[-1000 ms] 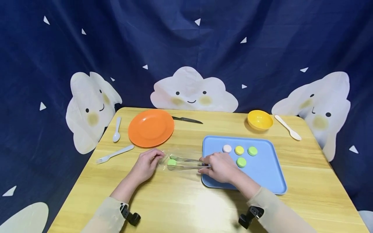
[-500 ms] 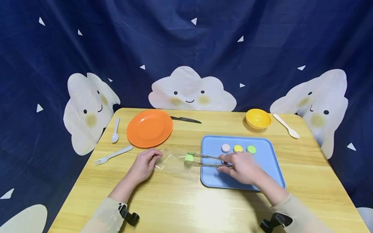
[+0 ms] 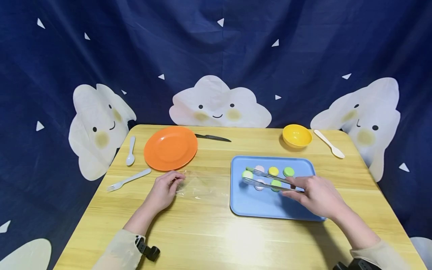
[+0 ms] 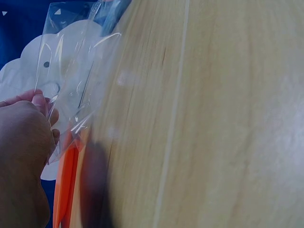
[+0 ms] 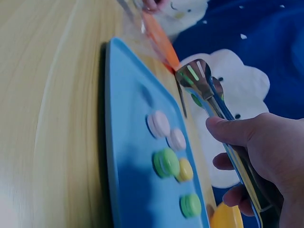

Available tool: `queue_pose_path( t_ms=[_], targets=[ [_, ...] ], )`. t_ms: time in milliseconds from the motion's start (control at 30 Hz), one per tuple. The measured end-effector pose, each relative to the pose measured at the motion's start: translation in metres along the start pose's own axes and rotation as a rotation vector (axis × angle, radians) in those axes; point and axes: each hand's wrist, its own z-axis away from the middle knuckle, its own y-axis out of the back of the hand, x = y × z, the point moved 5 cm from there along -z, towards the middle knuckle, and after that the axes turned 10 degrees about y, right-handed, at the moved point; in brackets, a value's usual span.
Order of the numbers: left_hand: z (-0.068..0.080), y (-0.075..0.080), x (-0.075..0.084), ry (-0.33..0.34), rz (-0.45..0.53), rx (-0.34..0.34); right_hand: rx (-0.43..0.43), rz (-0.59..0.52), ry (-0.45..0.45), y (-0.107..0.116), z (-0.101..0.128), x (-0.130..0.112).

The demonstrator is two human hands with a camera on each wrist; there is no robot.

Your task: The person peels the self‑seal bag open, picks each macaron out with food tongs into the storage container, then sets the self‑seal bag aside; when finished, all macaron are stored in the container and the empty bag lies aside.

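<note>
Carried rightward from wrapper [image 3: 199, 187] to over tray [image 3: 249, 204] — green macaron [image 3: 247, 174] in tongs [image 3: 270, 180], right hand [image 3: 317, 195] squeezing; left hand [image 3: 165, 189] pinching wrapper. Keep squeeze steady, lower gently.

A wooden table [image 3: 216, 232] carries an orange plate [image 3: 170, 147], knife [image 3: 212, 138], yellow bowl [image 3: 297, 135], two spoons [image 3: 130, 150], fork [image 3: 128, 179], blue tray [image 3: 263, 204] and clear bag [image 3: 200, 185].

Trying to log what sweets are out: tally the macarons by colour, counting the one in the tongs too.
Green macarons: 3 (2 on the tray, 1 in the tongs)
Pink macarons: 2
Yellow macaron: 1
Total: 6
</note>
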Motion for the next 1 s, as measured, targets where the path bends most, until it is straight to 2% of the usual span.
queue_pose_path(
  t_ms=[500,833,1000],
  targets=[
    [0.001,0.003,-0.002,0.019,-0.028,0.037,0.062,0.104,-0.108,0.034,0.065,0.033],
    [0.000,0.004,-0.003,0.014,-0.039,0.055,0.033,0.147,-0.173,0.043,0.099,0.053],
    [0.000,0.004,-0.002,0.016,-0.052,0.066,-0.003,0.149,-0.214,0.040,0.110,0.062]
  ],
)
